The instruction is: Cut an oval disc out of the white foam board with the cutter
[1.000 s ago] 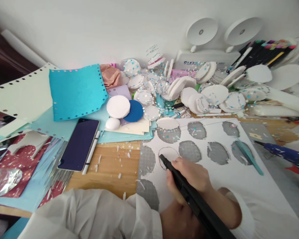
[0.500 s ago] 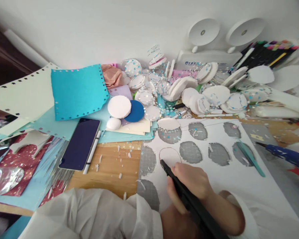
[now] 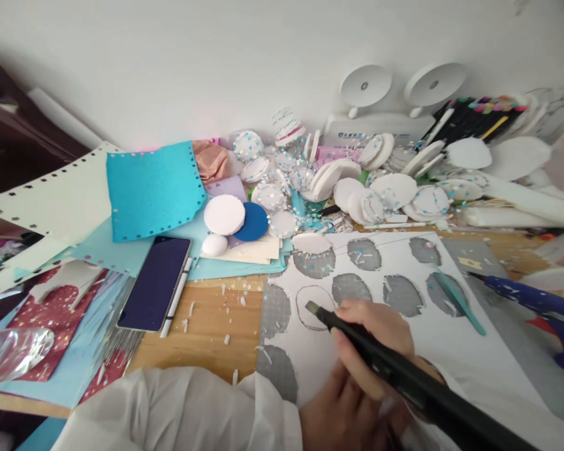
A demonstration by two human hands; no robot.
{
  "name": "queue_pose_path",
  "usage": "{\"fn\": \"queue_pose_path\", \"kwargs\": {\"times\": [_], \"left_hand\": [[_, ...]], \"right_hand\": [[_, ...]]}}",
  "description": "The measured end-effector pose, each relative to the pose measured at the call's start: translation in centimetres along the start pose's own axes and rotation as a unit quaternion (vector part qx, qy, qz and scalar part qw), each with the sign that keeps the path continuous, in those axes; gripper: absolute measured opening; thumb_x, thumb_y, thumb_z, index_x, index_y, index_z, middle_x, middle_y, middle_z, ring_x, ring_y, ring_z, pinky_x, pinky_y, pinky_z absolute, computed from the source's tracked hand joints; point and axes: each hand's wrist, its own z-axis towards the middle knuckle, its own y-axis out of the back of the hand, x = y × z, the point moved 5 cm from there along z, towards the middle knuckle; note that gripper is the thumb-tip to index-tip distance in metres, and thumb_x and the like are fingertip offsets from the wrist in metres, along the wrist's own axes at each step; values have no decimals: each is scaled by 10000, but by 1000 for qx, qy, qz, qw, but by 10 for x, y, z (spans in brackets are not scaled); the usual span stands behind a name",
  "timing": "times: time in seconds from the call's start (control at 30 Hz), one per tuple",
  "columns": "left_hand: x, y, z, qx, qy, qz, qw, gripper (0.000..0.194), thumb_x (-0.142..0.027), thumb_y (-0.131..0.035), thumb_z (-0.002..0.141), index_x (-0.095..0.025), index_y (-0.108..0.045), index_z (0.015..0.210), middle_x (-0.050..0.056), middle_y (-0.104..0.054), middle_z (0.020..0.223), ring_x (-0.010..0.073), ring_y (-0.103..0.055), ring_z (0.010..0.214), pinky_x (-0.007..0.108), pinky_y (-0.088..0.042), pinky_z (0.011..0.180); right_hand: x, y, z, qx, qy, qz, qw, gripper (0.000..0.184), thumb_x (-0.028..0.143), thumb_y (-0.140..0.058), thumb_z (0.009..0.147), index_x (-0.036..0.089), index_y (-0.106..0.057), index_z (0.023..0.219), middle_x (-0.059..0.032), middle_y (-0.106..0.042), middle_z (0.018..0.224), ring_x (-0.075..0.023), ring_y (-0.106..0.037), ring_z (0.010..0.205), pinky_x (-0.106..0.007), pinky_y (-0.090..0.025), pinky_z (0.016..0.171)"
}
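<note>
My right hand (image 3: 378,335) is closed around a long black utility knife (image 3: 380,360), its short tip over a circle (image 3: 314,307) outlined on a white foam sheet (image 3: 314,357). From this view I cannot tell whether the tip touches the sheet. Below, my left hand (image 3: 343,401) rests on the sheet with its fingers stretched out, partly covered by my right hand and the knife. Several ragged round holes in the sheet show the grey cutting mat (image 3: 276,376) underneath. A teal pen-shaped tool (image 3: 458,300) lies across one hole.
A dark phone (image 3: 155,285) and white pen (image 3: 176,300) lie left, beside a turquoise sheet (image 3: 155,191). White discs (image 3: 395,191) with blue confetti pile up behind, before a white twin-head lamp (image 3: 366,128). A blue glue gun (image 3: 536,300) lies right, a clear bottle (image 3: 21,351) left.
The knife has swung to a flatter angle, its tip now inside the circle rather than at its edge. More of the outline shows. The whole view has shifted slightly.
</note>
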Motion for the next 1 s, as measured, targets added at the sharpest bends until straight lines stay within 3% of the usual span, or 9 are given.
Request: {"fn": "queue_pose_path", "kwargs": {"times": [0.1, 0.17, 0.33, 0.4, 0.47, 0.53, 0.63, 0.83, 1.0], "left_hand": [[1, 15, -3, -125, 6, 34, 992, 300, -319, -522, 884, -245, -615, 1160, 58, -682, 1169, 264, -621, 1095, 462, -350, 1057], [2, 20, -4, -160, 9, 48, 986, 286, -340, -551, 868, -235, -625, 1123, 74, -679, 1174, 286, -618, 1107, 482, -325, 1064], [14, 35, -5, 16, -50, -67, 996, 456, -358, -539, 872, -187, -486, 1291, 154, -558, 1338, 321, -519, 1242, 455, -375, 1049], [34, 56, -7, 58, 23, -225, 972, 611, -439, -554, 839, -154, -416, 1362, 172, -475, 1416, 291, -459, 1301, 388, -390, 1067], [67, 77, -11, 32, 215, -340, 915, 506, -333, -530, 844, -227, -466, 1335, 110, -506, 1400, 254, -482, 1279, 371, -396, 1065], [96, 92, -21, 16, 396, -412, 821, 368, -308, -505, 852, -254, -576, 1209, 79, -616, 1257, 246, -560, 1172, 393, -415, 1037], [124, 103, -33, -13, 528, -479, 701, 277, -335, -557, 805, -216, -648, 1038, 74, -667, 1129, 267, -570, 1134, 399, -418, 1010], [135, 94, -40, -15, 593, -593, 544, 490, -411, -705, 659, -140, -607, 1055, 141, -696, 1062, 287, -638, 1008, 423, -422, 971], [140, 91, -33, 27, 612, -605, 509, 490, -407, -728, 648, -121, -603, 1026, 114, -709, 951, 197, -667, 860, 325, -461, 850]], "right_hand": [[-15, 16, 7, -54, -67, 26, 996, 146, 175, -551, 789, 251, -508, 906, 3, -590, 672, -160, -578, 566, -280, -446, 521], [-29, 22, 8, -67, -119, 69, 988, 102, 206, -561, 813, 257, -512, 887, 18, -576, 637, -152, -561, 541, -268, -428, 493], [-61, 31, -4, -94, -212, 187, 955, 99, 287, -600, 826, 234, -523, 860, 15, -591, 684, -128, -539, 554, -245, -409, 493], [-73, 33, -12, -119, -251, 236, 931, 119, 307, -609, 824, 230, -519, 843, 30, -574, 633, -115, -512, 524, -235, -384, 480], [-83, 32, -20, -144, -290, 295, 899, 139, 311, -631, 814, 230, -519, 830, 53, -542, 555, -98, -460, 469, -223, -340, 452], [-92, 30, -27, -171, -318, 348, 865, 154, 308, -652, 798, 230, -521, 820, 62, -532, 520, -87, -423, 438, -216, -307, 434], [-98, 27, -30, -188, -334, 400, 833, 158, 307, -653, 787, 233, -516, 812, 68, -529, 501, -79, -386, 411, -210, -277, 411], [-96, 25, -30, -178, -347, 473, 790, 147, 275, -636, 773, 230, -497, 791, 69, -517, 491, -71, -379, 412, -196, -243, 400], [-88, 25, -25, -133, -357, 538, 752, 132, 298, -575, 775, 227, -464, 767, 84, -445, 464, -62, -321, 386, -196, -239, 405]]}}
